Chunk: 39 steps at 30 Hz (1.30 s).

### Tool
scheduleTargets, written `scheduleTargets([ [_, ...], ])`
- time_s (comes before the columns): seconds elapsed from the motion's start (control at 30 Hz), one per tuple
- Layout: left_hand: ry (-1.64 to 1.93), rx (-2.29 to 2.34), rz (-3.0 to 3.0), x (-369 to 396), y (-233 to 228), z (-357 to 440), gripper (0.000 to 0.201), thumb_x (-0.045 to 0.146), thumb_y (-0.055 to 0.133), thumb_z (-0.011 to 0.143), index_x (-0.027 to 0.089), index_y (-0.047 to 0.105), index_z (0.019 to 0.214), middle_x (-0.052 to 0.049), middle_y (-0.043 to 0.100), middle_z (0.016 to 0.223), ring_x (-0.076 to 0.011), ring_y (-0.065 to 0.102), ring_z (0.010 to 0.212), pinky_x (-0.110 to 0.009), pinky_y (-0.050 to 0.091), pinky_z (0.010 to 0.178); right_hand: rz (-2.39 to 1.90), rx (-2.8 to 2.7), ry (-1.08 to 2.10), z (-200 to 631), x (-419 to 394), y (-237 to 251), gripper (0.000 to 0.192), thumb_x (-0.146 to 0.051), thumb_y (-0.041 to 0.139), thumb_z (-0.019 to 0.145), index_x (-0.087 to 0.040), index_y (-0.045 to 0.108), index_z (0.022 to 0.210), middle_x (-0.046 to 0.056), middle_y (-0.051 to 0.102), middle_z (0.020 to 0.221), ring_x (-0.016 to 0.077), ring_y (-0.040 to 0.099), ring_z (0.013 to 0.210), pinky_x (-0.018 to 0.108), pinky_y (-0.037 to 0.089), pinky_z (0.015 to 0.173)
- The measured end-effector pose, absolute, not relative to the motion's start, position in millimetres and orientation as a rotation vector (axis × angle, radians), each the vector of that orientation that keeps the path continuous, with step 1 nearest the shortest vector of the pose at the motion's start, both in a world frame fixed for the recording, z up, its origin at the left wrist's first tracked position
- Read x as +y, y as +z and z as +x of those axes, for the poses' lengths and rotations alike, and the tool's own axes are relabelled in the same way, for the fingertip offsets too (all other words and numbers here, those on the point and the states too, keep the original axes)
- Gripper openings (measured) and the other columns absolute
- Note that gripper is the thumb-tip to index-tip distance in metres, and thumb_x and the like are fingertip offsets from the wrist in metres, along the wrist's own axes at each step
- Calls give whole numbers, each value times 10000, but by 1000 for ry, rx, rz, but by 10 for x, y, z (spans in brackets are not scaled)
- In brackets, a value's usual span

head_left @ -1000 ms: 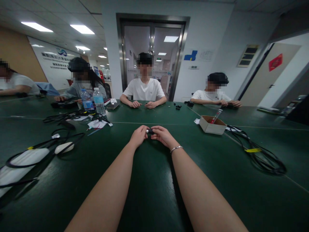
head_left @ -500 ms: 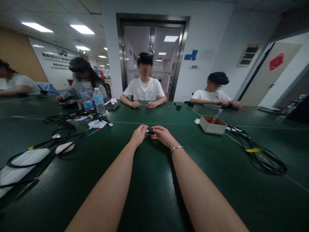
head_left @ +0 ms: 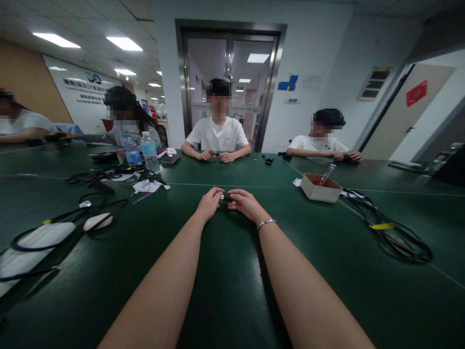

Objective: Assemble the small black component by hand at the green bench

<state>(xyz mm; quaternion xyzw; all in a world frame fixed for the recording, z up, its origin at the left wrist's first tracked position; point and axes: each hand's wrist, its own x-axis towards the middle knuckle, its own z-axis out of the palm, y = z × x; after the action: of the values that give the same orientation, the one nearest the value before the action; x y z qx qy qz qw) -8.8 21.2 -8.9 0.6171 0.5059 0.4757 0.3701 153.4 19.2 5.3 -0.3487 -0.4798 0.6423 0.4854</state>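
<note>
Above the green table [head_left: 225,271], my left hand [head_left: 209,204] and my right hand [head_left: 247,203] meet at a small black piece with a silver end [head_left: 226,198]. The fingertips of my left hand are closed at its silver end. My right hand pinches the black end between thumb and fingers. Its exact kind is too small to tell, and my fingers hide part of it. On my right wrist is a silver bracelet [head_left: 266,223].
Black cables and a white mouse [head_left: 98,222] lie at left, near two water bottles [head_left: 149,152]. At right are an open cardboard box [head_left: 319,188] holding a red-and-clear tube, and a coiled black cable [head_left: 395,237]. Several people sit across the table, one directly opposite [head_left: 218,135].
My hands and the black piece have hardly moved. At the left, a co-worker's arm now reaches out leftward. The opposite person's hands have shifted slightly.
</note>
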Motion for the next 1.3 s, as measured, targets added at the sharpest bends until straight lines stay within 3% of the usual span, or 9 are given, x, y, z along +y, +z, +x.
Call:
scheduleTargets([
  [0.27, 1223, 1269, 1668, 213, -93, -96, 319, 423, 422, 863, 182, 615, 945, 22, 530, 581, -104, 488, 513, -209, 379, 509, -855, -1171, 1558, 1538, 203, 43, 89, -59, 605, 832, -126, 616, 889, 58, 664, 752, 127, 646, 538, 236, 581, 557],
  [0.5, 1247, 1169, 1595, 211, -98, -82, 246, 289, 479, 813, 168, 566, 1008, 29, 551, 570, -97, 503, 491, -202, 385, 498, -827, -1167, 1560, 1540, 193, 44, 89, -56, 605, 822, -128, 615, 871, 55, 667, 783, 124, 644, 537, 240, 577, 560],
  [0.9, 1214, 1331, 1658, 212, -96, -96, 333, 495, 474, 851, 175, 547, 792, -1, 607, 596, -117, 552, 515, -229, 407, 536, -855, -1161, 1569, 1536, 161, 74, 106, -42, 595, 819, -126, 607, 882, 73, 671, 812, 133, 651, 547, 243, 576, 564],
  [1.3, 1062, 1673, 1820, 26, 98, -120, 557, 599, 324, 874, 190, 585, 600, -31, 599, 535, -167, 535, 505, -270, 307, 514, -826, -1259, 1595, 1548, 164, 71, 173, -32, 622, 783, -121, 617, 931, 42, 654, 725, 135, 652, 555, 251, 588, 577],
])
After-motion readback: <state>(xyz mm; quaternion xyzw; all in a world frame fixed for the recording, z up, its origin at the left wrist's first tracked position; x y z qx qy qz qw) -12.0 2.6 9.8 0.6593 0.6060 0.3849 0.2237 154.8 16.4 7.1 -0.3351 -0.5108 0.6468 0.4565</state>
